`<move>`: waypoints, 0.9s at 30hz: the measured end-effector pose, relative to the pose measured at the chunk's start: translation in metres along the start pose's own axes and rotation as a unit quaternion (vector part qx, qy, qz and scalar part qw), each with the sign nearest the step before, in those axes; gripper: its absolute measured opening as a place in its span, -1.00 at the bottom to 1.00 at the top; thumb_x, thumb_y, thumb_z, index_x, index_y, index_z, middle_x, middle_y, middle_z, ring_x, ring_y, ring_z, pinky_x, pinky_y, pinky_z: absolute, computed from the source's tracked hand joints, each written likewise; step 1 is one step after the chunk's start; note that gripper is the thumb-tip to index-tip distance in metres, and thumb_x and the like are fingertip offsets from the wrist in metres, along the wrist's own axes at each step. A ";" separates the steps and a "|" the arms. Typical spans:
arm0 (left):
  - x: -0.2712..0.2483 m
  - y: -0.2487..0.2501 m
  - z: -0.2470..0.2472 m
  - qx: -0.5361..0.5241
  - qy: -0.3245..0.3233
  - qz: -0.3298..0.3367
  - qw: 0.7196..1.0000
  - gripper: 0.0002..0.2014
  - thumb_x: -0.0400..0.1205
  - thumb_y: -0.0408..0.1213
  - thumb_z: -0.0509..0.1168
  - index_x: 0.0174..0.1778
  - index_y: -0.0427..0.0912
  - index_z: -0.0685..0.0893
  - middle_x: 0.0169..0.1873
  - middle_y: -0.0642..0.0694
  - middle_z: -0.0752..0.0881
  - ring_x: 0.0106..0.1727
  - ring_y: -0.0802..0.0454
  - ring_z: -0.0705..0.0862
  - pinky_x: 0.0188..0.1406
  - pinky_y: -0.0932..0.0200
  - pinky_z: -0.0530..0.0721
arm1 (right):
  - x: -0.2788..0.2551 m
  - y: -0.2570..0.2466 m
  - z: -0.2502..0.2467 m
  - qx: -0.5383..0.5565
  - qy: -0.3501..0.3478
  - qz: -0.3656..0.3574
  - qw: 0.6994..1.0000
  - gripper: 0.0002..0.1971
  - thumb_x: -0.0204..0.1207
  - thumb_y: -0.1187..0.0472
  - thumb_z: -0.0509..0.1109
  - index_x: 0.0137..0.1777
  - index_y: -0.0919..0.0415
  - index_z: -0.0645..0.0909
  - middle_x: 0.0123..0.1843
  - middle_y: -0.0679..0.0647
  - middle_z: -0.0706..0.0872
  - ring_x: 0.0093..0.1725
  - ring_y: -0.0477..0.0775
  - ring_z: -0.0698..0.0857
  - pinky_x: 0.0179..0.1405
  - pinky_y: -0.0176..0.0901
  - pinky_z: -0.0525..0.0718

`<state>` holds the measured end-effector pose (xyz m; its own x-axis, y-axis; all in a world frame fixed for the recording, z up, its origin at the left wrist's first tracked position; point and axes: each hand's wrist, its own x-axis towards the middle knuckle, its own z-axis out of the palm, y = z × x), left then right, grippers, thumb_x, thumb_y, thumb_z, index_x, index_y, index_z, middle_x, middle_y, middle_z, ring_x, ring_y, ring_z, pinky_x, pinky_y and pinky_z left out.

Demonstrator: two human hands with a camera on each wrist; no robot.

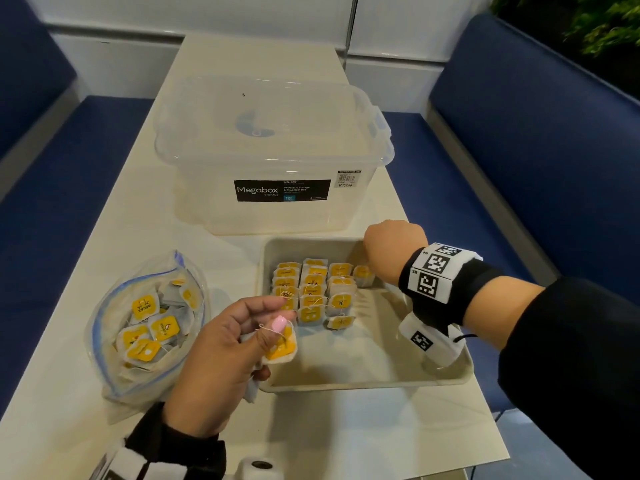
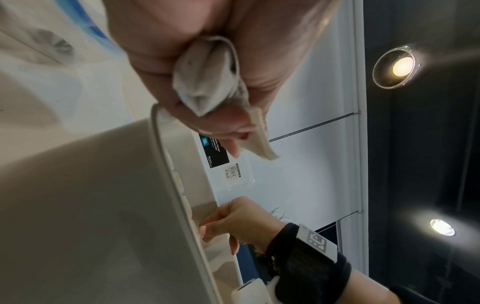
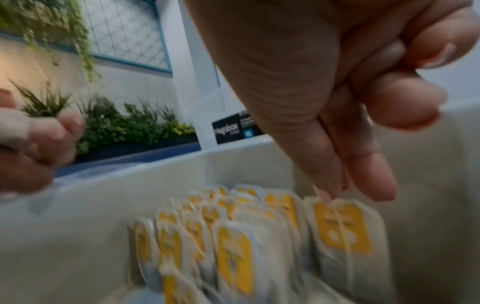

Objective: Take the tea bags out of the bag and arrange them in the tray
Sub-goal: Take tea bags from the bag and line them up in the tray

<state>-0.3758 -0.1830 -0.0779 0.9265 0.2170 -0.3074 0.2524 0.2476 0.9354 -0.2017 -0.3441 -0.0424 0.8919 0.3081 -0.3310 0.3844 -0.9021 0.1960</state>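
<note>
I saw right hand fingers straight, pressed together, tips touching rightmost tea bag in tray. Left hand pinched spare tea bags at its 8 o'clock.

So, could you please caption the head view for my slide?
Left hand holds tea bags while right hand touches a tea bag in the tray.

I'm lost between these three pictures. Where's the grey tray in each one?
Head: tray lower centre-right.
Left wrist: its outer wall fills the lower left.
Right wrist: its inner wall crosses the middle, behind tea bags.
Shared: black Megabox label.
</note>
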 end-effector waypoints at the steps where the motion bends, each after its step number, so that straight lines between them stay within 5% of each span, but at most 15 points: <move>1: 0.000 0.001 0.001 -0.009 0.003 0.004 1.000 -0.76 0.40 -0.25 0.34 -0.02 -0.04 0.70 -0.16 -0.02 0.83 -0.38 0.17 0.64 -0.64 0.33 0.48 | 0.000 0.000 -0.002 0.006 0.008 -0.003 1.000 -0.86 0.57 0.21 0.28 -0.18 0.24 0.57 -0.41 0.04 0.49 -0.45 0.01 0.47 -0.31 -0.15 0.47; 5: 0.004 0.006 0.005 -0.069 0.014 0.029 0.997 -0.81 0.57 -0.39 0.23 0.02 -0.11 0.67 -0.22 0.03 0.82 -0.35 0.22 0.70 -0.60 0.33 0.56 | -0.017 -0.003 -0.019 0.134 0.046 -0.089 0.986 -0.86 0.54 0.04 0.35 -0.07 0.02 0.72 -0.22 -0.08 0.70 -0.18 0.00 0.67 -0.34 -0.24 0.50; 9: 0.008 0.015 0.011 -0.090 0.018 0.060 0.994 -0.80 0.58 -0.44 0.23 0.04 -0.13 0.66 -0.14 0.00 0.80 -0.27 0.14 0.72 -0.57 0.29 0.58 | -0.054 -0.014 -0.036 0.300 0.073 -0.227 0.923 -0.90 0.50 0.05 0.42 0.00 -0.09 0.70 -0.19 -0.17 0.74 -0.20 -0.18 0.68 -0.14 -0.21 0.61; 14: 0.012 0.020 0.018 -0.022 0.043 0.155 0.987 -0.80 0.48 -0.31 0.45 -0.06 0.07 0.71 -0.04 -0.02 0.77 -0.02 0.10 0.73 -0.34 0.21 0.70 | -0.074 -0.025 -0.032 0.382 0.050 -0.218 0.897 -0.75 0.46 -0.15 0.38 -0.14 0.02 0.65 -0.27 -0.05 0.73 -0.32 -0.11 0.64 -0.20 -0.06 0.65; 17: 0.013 0.023 0.023 -0.021 0.043 0.172 0.984 -0.80 0.40 -0.19 0.50 -0.10 0.13 0.73 -0.03 -0.02 0.77 0.06 0.03 0.72 -0.25 0.11 0.74 | -0.074 -0.027 -0.027 0.413 0.020 -0.217 0.884 -0.81 0.44 -0.01 0.48 -0.18 0.09 0.63 -0.34 -0.03 0.69 -0.42 -0.15 0.57 -0.25 -0.03 0.68; 22: 0.010 0.027 0.029 -0.053 0.025 0.152 0.987 -0.73 0.37 -0.24 0.39 -0.01 -0.07 0.67 -0.06 -0.03 0.75 -0.05 0.07 0.74 -0.37 0.20 0.71 | -0.069 -0.015 -0.037 0.462 0.035 -0.198 0.864 -0.91 0.44 0.20 0.52 -0.20 0.15 0.65 -0.40 -0.05 0.68 -0.49 -0.14 0.60 -0.32 -0.02 0.72; 27: 0.012 0.021 0.032 -0.042 0.012 0.132 0.990 -0.79 0.47 -0.42 0.39 -0.04 -0.07 0.67 -0.17 -0.02 0.80 -0.18 0.09 0.78 -0.37 0.22 0.71 | -0.070 -0.006 -0.052 0.437 0.064 -0.216 0.871 -0.94 0.43 0.15 0.53 -0.19 0.10 0.71 -0.33 -0.04 0.74 -0.44 -0.19 0.63 -0.34 -0.25 0.70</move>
<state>-0.3505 -0.2054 -0.0558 0.9502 0.3063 -0.0581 -0.0239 0.2572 0.9661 -0.2538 -0.3450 0.0275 0.7503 0.6558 -0.0829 0.4124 -0.5624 -0.7167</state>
